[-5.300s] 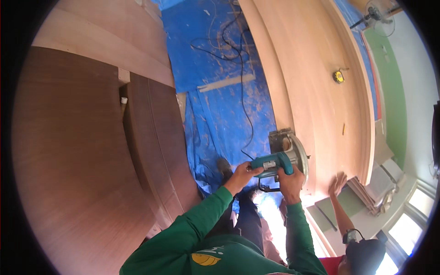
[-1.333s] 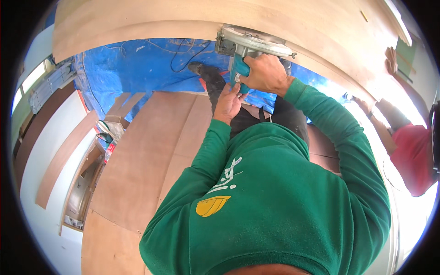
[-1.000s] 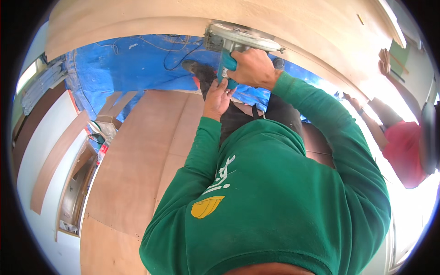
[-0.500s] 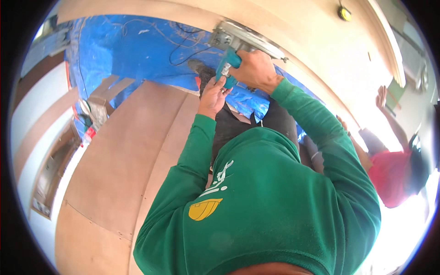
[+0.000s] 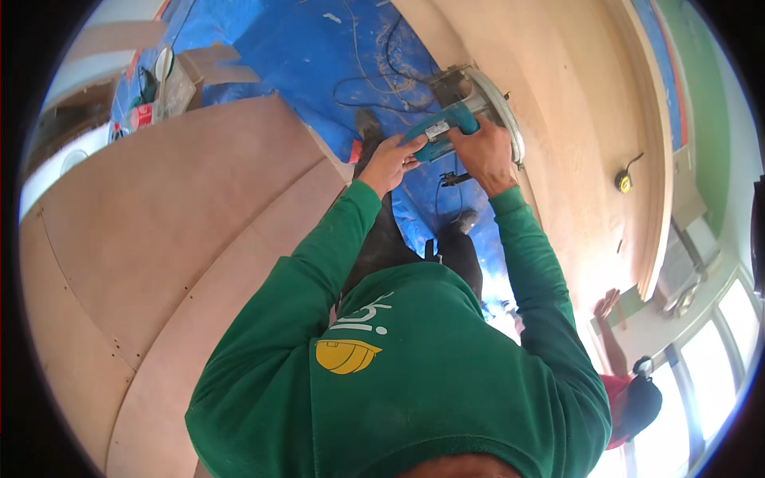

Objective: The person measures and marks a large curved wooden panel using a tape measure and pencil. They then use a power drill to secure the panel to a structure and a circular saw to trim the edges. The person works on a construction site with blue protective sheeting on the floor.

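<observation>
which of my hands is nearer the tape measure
Right. Your right hand, on the saw, is left of the tape measure and slightly farther up the picture; your left hand is farther left, at the saw's rear.

1. The room is bright, and the strongest light comes from the tall white-framed window panes (image 5: 707,360) at the lower right, which are almost pure white.
2. Glare also covers the floor right of the bottom centre, where the blue plastic sheet (image 5: 263,48) becomes nearly white.
3. The long pale wooden panel (image 5: 574,143) at the upper right looks washed out toward its lower end.
4. Against the windows, the dark-haired person in red (image 5: 641,402) appears rather dark.
5. The teal-and-grey circular saw (image 5: 437,134) is readable, with slightly soft detail.
6. The fisheye lens bends straight edges; black fills the corners, and a bluish fringe follows the lower right rim.
</observation>
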Tool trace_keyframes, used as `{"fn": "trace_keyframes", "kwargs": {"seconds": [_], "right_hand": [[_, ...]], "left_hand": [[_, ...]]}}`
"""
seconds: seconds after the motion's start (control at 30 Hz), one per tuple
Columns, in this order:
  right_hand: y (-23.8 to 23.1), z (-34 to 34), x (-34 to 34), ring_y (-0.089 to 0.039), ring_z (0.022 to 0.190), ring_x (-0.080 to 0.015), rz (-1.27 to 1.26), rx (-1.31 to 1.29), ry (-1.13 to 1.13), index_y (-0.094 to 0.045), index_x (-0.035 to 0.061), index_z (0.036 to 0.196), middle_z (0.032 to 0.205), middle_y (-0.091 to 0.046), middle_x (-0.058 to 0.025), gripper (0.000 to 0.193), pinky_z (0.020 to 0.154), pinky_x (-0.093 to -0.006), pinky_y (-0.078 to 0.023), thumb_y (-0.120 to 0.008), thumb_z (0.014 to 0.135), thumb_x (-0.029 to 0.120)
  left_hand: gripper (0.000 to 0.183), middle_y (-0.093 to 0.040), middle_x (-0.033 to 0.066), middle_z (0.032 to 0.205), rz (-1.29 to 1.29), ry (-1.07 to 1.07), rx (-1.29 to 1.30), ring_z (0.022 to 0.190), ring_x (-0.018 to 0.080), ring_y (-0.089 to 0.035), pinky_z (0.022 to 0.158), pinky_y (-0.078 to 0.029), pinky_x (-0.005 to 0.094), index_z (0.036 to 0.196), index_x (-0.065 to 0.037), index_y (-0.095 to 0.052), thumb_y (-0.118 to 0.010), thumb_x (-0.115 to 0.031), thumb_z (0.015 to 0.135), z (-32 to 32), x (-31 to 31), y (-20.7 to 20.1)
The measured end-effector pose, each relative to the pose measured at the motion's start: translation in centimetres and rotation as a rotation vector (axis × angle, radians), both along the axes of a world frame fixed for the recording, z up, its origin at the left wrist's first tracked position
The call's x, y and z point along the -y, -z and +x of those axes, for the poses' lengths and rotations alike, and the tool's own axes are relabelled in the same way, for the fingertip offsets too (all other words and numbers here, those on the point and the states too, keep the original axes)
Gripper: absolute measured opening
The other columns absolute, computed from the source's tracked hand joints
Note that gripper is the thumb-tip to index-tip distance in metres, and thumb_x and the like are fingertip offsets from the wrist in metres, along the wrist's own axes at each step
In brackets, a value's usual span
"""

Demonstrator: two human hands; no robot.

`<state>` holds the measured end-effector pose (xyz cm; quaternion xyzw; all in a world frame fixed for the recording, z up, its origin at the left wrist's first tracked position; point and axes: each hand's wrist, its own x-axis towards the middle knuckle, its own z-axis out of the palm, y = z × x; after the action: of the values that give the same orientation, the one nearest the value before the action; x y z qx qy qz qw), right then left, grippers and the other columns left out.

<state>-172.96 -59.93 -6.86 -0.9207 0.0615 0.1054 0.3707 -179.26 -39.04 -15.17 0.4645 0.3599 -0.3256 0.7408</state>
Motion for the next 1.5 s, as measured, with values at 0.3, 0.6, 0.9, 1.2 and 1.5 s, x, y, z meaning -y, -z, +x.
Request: {"fn": "trace_keyframes", "kwargs": {"seconds": [0.3, 0.6, 0.9, 1.2, 1.5], "right_hand": [[0.3, 4.8, -2.6, -0.073, 0.083, -0.0496, -0.047, -0.06, 0.003, -0.076, -0.002, 0.091, 0.084, -0.074, -0.0297, 0.037, 0.08, -0.0515, -0.059, -0.076, 0.083, 0.034], [0.4, 10.3, -6.1, -0.074, 0.089, -0.0504, -0.111, -0.091, -0.004, -0.079, -0.0021, 0.095, 0.088, -0.074, -0.032, 0.041, 0.085, -0.0522, -0.059, -0.075, 0.082, 0.037], [1.8, 15.0, -8.4, -0.076, 0.088, -0.0431, -0.156, -0.18, 0.019, -0.081, 0.0012, 0.101, 0.089, -0.077, -0.0268, 0.041, 0.083, -0.0487, -0.059, -0.078, 0.08, 0.037], [3.4, 17.8, -10.4, -0.077, 0.083, -0.0372, -0.11, -0.183, 0.026, -0.081, 0.0029, 0.103, 0.086, -0.078, -0.0214, 0.037, 0.081, -0.0465, -0.059, -0.079, 0.082, 0.033], [3.7, 22.3, -12.6, -0.076, 0.081, -0.0379, -0.118, -0.231, 0.028, -0.081, 0.0035, 0.104, 0.085, -0.077, -0.022, 0.034, 0.078, -0.0463, -0.059, -0.078, 0.083, 0.031]], "left_hand": [[0.045, -0.058, -0.0003, 0.102, 0.03, 0.005, 0.032, 0.093, 0.0152, -0.054, 0.087, -0.045, 0.0371, 0.114, -0.008, -0.065, -0.087, -0.043, 0.095, 4.2, -1.8, 1.5], [0.041, -0.056, -0.0016, 0.087, 0.054, -0.051, 0.107, 0.077, 0.0127, -0.052, 0.073, -0.046, 0.0326, 0.102, -0.007, -0.069, -0.089, -0.042, 0.093, 9.3, -4.6, 1.4], [0.039, -0.066, 0.0028, 0.088, 0.079, -0.097, 0.062, 0.075, 0.0132, -0.053, 0.067, -0.042, 0.0327, 0.108, 0.002, -0.075, -0.09, -0.031, 0.092, 13.7, -6.2, 2.8], [0.038, -0.07, 0.0044, 0.1, 0.025, -0.123, -0.008, 0.085, 0.0147, -0.057, 0.075, -0.044, 0.0333, 0.117, -0.001, -0.074, -0.088, -0.027, 0.093, 16.9, -8.4, 2.3], [0.059, -0.063, 0.0035, 0.111, 0.005, -0.048, -0.044, 0.103, 0.0175, -0.055, 0.091, -0.044, 0.0367, 0.134, -0.003, -0.064, -0.089, -0.036, 0.092, 21.9, -11.6, 1.9]]}}
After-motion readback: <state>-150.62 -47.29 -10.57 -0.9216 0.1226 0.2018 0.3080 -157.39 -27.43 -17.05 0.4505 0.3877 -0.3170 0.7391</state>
